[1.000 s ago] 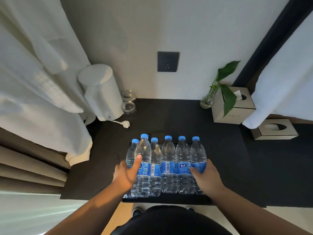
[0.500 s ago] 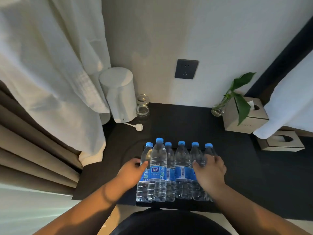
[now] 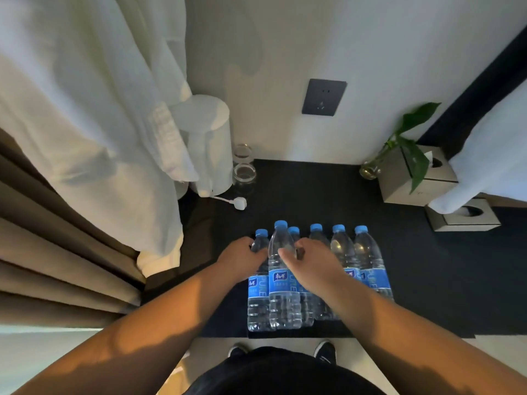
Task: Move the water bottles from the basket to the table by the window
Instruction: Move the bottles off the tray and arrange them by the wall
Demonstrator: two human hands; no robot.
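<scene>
Several clear water bottles (image 3: 345,252) with blue caps and blue labels stand in a tight row near the front edge of the dark table (image 3: 433,280). My left hand (image 3: 241,256) curls against the shoulder of the leftmost bottle (image 3: 258,292). My right hand (image 3: 312,266) reaches over the middle of the row, its thumb against the taller second bottle (image 3: 281,283) and its fingers curled round the neck of the third bottle (image 3: 293,232). The basket is not in view.
A white kettle (image 3: 212,143), a glass jar (image 3: 243,169) and a loose plug (image 3: 240,202) sit at the back left. White curtains (image 3: 85,109) hang over the table's left side. A plant vase (image 3: 369,169) and two tissue boxes (image 3: 410,183) stand at the right.
My right hand has moved from the right end of the row to the middle bottles. My left hand has risen to the leftmost bottle's shoulder. The view has shifted left.
</scene>
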